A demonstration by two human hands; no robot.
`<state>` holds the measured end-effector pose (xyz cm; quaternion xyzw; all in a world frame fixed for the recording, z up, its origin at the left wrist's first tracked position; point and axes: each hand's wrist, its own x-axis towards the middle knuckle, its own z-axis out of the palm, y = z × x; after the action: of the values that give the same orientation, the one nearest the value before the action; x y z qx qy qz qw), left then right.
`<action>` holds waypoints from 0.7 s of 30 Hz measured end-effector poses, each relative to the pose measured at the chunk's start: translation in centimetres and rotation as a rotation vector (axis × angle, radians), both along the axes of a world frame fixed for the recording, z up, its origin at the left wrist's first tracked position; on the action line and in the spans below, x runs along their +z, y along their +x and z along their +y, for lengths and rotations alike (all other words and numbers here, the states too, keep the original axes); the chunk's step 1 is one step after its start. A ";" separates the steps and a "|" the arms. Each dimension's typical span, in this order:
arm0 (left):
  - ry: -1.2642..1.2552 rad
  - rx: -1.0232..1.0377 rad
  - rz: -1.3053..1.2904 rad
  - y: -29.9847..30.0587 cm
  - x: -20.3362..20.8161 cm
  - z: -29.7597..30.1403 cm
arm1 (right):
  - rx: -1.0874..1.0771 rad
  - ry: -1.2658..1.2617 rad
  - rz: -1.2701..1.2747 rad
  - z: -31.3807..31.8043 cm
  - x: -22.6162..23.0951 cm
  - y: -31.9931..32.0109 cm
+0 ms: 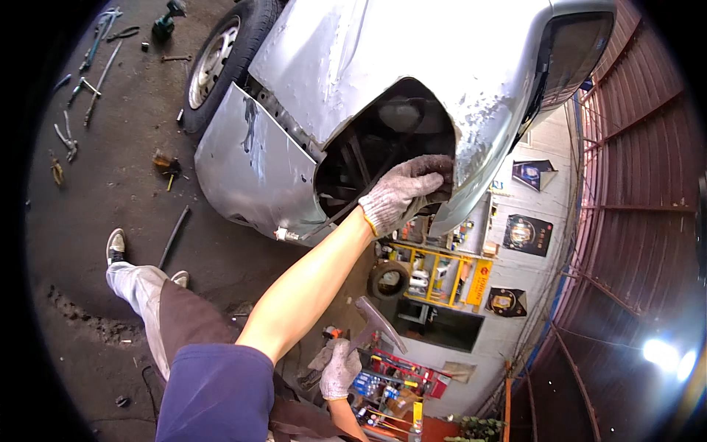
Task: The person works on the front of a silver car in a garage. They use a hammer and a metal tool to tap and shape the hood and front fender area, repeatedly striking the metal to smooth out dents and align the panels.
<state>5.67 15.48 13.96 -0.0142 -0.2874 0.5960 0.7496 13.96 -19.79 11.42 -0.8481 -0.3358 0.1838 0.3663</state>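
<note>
A silver car body (pixel 309 44) with scuffed paint fills the upper middle, a lamp-shaped hole (pixel 346 158) cut into its corner. My left hand (pixel 401 193), in a dirty pale glove, reaches across this hole to its right edge. Its fingers are bent there and touch the metal; whatever lies under them is hidden. Lower down, and apart from the car, my gloved right hand (pixel 340 372) is closed round the handle of a hammer (pixel 381 324) with a long thin head. The bumper cover (pixel 250 158) sits beside the hole, with a gap along its upper seam.
Wheel (pixel 221 62) stands at the upper left. Pliers (pixel 68 138), wrenches and other tools lie on the dark floor, with a green power tool (pixel 166 26) and a black bar (pixel 174 236). Beyond are a yellow rack (pixel 434 274), a tire (pixel 388 280) and a red tool cart (pixel 434 383).
</note>
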 end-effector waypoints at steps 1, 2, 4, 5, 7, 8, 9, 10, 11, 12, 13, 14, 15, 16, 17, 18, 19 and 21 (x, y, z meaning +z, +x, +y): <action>-0.010 0.006 0.049 -1.2 0.2 -0.4 | -0.019 0.005 -0.028 -0.2 -0.3 -0.2; -0.002 0.007 0.079 -1.6 0.1 -0.2 | -0.045 0.014 0.061 -0.3 -0.5 -0.3; 0.017 0.012 0.151 -2.2 -0.1 0.3 | -0.034 -0.023 -0.004 0.7 -0.2 -1.5; -0.019 -0.011 0.183 -2.7 0.0 0.5 | -0.028 -0.041 -0.030 1.4 0.1 -2.3; -0.080 -0.053 0.264 -3.4 0.8 1.4 | 0.005 -0.004 -0.001 2.3 0.1 -2.2; -0.078 -0.064 0.192 -3.2 1.2 2.0 | 0.017 0.008 0.012 2.8 0.5 -2.5; -0.150 -0.028 0.200 -3.1 1.6 2.4 | 0.027 0.021 0.029 3.3 1.1 -2.9; -0.179 -0.040 0.182 -3.6 2.4 2.2 | 0.029 0.089 0.094 3.9 1.9 -3.8; -0.210 -0.036 0.172 -4.8 3.1 2.2 | 0.064 0.100 0.087 4.7 2.8 -4.6; -0.228 -0.069 0.202 -4.4 2.9 3.1 | 0.067 0.122 0.098 5.0 3.1 -4.4; -0.211 -0.066 0.211 -4.8 2.9 4.2 | 0.076 0.144 0.112 5.4 3.4 -4.2; -0.272 -0.074 0.215 -5.6 4.2 3.9 | 0.051 0.192 0.204 5.6 4.1 -4.4; -0.334 -0.078 0.219 -6.3 5.6 3.6 | 0.083 0.228 0.217 5.5 4.1 -4.0; -0.321 -0.089 0.160 -6.1 6.0 4.7 | 0.081 0.243 0.212 5.8 4.1 -3.7; -0.421 -0.080 0.231 -5.9 6.9 4.6 | 0.068 0.257 0.208 5.9 4.0 -3.7; -0.562 -0.129 0.355 -5.6 7.9 4.7 | 0.089 0.316 0.272 6.4 4.7 -3.8; -0.706 -0.162 0.485 -5.6 8.9 4.8 | 0.120 0.311 0.160 7.3 5.7 -4.3; -0.688 -0.055 0.233 -4.2 10.0 4.9 | 0.155 0.315 0.179 8.3 6.3 -3.3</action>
<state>1.44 20.42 23.93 -0.2053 0.0181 0.6351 0.7445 10.69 -11.50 17.69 -0.7322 -0.3907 0.2312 0.5078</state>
